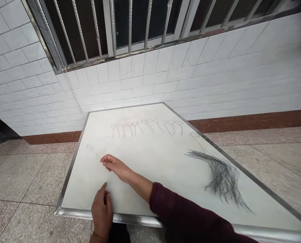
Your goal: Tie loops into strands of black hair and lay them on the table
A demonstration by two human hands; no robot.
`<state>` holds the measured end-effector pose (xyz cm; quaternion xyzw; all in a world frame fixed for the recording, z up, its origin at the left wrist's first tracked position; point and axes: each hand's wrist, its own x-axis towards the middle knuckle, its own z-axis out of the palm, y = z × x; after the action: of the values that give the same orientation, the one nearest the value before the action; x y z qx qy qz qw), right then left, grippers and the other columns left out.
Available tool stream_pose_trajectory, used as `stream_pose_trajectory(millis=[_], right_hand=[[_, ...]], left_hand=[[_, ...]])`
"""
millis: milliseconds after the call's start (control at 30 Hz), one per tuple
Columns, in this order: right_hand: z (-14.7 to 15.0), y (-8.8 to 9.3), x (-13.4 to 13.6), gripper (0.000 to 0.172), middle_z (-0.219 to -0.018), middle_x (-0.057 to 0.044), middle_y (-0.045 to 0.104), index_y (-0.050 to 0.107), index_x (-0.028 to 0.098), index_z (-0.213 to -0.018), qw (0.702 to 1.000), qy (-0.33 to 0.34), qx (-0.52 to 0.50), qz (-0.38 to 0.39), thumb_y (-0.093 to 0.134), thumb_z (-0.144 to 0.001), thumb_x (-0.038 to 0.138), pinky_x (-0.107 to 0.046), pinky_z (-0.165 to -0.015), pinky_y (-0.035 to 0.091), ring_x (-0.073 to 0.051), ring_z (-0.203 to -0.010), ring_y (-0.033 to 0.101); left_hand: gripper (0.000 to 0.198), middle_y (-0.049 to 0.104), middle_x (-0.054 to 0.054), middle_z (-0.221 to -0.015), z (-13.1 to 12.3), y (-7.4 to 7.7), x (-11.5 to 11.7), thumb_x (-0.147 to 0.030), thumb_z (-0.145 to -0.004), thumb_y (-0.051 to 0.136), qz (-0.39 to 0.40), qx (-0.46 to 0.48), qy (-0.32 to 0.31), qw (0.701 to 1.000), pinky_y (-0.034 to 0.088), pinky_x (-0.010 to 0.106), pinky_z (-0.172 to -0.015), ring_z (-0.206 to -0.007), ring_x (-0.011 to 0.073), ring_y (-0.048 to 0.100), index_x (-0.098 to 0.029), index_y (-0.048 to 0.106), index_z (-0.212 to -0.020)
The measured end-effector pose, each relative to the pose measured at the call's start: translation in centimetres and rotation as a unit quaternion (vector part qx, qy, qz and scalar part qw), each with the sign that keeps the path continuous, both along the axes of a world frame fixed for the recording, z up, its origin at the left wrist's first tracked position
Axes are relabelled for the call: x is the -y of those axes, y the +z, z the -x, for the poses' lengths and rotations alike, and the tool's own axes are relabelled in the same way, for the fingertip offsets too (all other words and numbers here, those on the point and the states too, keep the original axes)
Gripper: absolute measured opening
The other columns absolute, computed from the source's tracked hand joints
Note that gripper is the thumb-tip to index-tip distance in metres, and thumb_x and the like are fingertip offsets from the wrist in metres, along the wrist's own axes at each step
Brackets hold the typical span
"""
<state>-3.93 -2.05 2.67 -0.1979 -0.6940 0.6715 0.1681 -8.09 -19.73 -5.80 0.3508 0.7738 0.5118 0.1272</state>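
Observation:
Between the fingertips of my right hand is a thin wire with a loop at its far end, pointing up and left over the white tabletop. My left hand is at the near edge, lower left of the right one. Its index finger and thumb are stretched out and apart, and nothing shows between them. Across the far part of the table lies a row of several looped wires, tails toward me. On the right side a tangled pile of dark, straight wires is spread out.
One more looped wire lies by the right edge, close to the pile. Metal trim borders the table. Behind stands a white tiled wall with a barred window. Speckled floor tiles surround the table.

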Motion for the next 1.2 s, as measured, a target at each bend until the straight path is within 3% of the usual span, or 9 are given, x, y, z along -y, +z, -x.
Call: stream_pose_trajectory(millis=[67, 133, 267, 433, 533, 767, 833, 967, 1200], right_hand=[[-4.0, 0.6, 2.6, 0.016, -0.072, 0.003, 0.05, 0.059, 0.019, -0.091, 0.974, 0.043, -0.052, 0.215, 0.063, -0.08, 0.029, -0.023, -0.059, 0.034, -0.009, -0.061, 0.042], [-7.5, 1.2, 4.7, 0.022, -0.074, 0.003, 0.05, 0.061, 0.018, -0.086, 0.936, 0.064, -0.058, 0.343, 0.074, -0.071, 0.028, -0.022, -0.057, 0.031, -0.007, -0.062, 0.041], [-11.9, 1.4, 7.4, 0.025, -0.074, 0.002, 0.05, 0.063, 0.016, -0.085, 0.902, 0.069, -0.055, 0.423, 0.078, -0.067, 0.024, -0.02, -0.055, 0.027, -0.006, -0.062, 0.041], [-14.6, 0.4, 9.3, 0.024, -0.073, 0.003, 0.05, 0.064, 0.017, -0.085, 0.918, 0.051, -0.059, 0.389, 0.077, -0.069, 0.028, -0.02, -0.057, 0.029, -0.006, -0.061, 0.041], [-15.7, 0.1, 9.8, 0.024, -0.071, 0.003, 0.051, 0.063, 0.017, -0.084, 0.941, 0.046, -0.043, 0.331, 0.076, -0.07, 0.03, -0.021, -0.059, 0.03, -0.007, -0.06, 0.04], [-16.9, -0.4, 10.4, 0.027, -0.074, 0.002, 0.053, 0.062, 0.018, -0.086, 0.973, 0.04, -0.043, 0.221, 0.071, -0.075, 0.041, -0.024, -0.063, 0.034, -0.01, -0.065, 0.044], [-17.0, -0.2, 10.2, 0.031, -0.078, 0.001, 0.054, 0.061, 0.019, -0.092, 0.985, 0.025, -0.062, 0.16, 0.065, -0.08, 0.048, -0.026, -0.068, 0.038, -0.013, -0.072, 0.047], [-17.0, 0.6, 9.3, 0.032, -0.091, -0.001, 0.058, 0.059, 0.023, -0.103, 0.989, -0.075, -0.102, 0.076, 0.059, -0.085, 0.05, -0.03, -0.076, 0.04, -0.016, -0.084, 0.051], [-17.6, 1.1, 9.4, 0.023, -0.076, 0.002, 0.058, 0.061, 0.02, -0.083, 0.979, -0.155, -0.11, 0.08, 0.064, -0.082, 0.043, -0.027, -0.074, 0.039, -0.014, -0.075, 0.05]], left_hand=[[0.05, 0.068, 0.01, -0.1, 0.3, 1.2, 0.1, -0.048, -0.084, 0.056, -0.016, 0.071, 0.005, 0.997, 0.045, 0.039, -0.086, -0.09, 0.0242, 0.063, -0.018, 0.059, -0.125], [0.057, 0.067, 0.011, -0.106, 0.1, 2.8, 0.1, -0.05, -0.082, 0.059, -0.084, 0.176, 0.007, 0.981, 0.045, 0.036, -0.086, -0.096, 0.0227, 0.062, -0.018, 0.053, -0.13], [0.067, 0.058, 0.014, -0.13, -1.7, 6.7, 0.0, -0.048, -0.078, 0.067, -0.217, 0.353, -0.026, 0.91, 0.046, 0.033, -0.087, -0.111, 0.0217, 0.057, -0.023, 0.045, -0.136], [0.057, 0.065, 0.009, -0.114, -5.5, 9.3, -0.2, -0.038, -0.073, 0.075, -0.245, 0.387, 0.0, 0.889, 0.046, 0.028, -0.081, -0.097, 0.0165, 0.063, -0.023, 0.057, -0.125], [0.054, 0.068, 0.007, -0.101, -6.8, 9.8, -0.1, -0.037, -0.069, 0.079, -0.244, 0.392, 0.016, 0.887, 0.046, 0.026, -0.075, -0.085, 0.0135, 0.063, -0.021, 0.061, -0.118], [0.053, 0.068, 0.006, -0.097, -8.2, 10.5, 0.0, -0.037, -0.071, 0.076, -0.222, 0.358, 0.018, 0.907, 0.042, 0.023, -0.065, -0.079, 0.0128, 0.061, -0.02, 0.06, -0.118], [0.052, 0.068, 0.004, -0.09, -8.5, 10.4, -0.1, -0.037, -0.071, 0.075, -0.212, 0.339, 0.004, 0.917, 0.041, 0.024, -0.066, -0.079, 0.014, 0.061, -0.019, 0.06, -0.118], [0.053, 0.063, 0.0, -0.076, -9.5, 10.0, 0.0, -0.037, -0.074, 0.072, -0.174, 0.303, -0.059, 0.935, 0.041, 0.024, -0.067, -0.074, 0.0138, 0.058, -0.019, 0.059, -0.122], [0.051, 0.062, 0.0, -0.075, -11.2, 10.1, 0.7, -0.033, -0.079, 0.069, -0.153, 0.269, -0.13, 0.942, 0.044, 0.028, -0.079, -0.074, 0.0132, 0.058, -0.018, 0.056, -0.126]])
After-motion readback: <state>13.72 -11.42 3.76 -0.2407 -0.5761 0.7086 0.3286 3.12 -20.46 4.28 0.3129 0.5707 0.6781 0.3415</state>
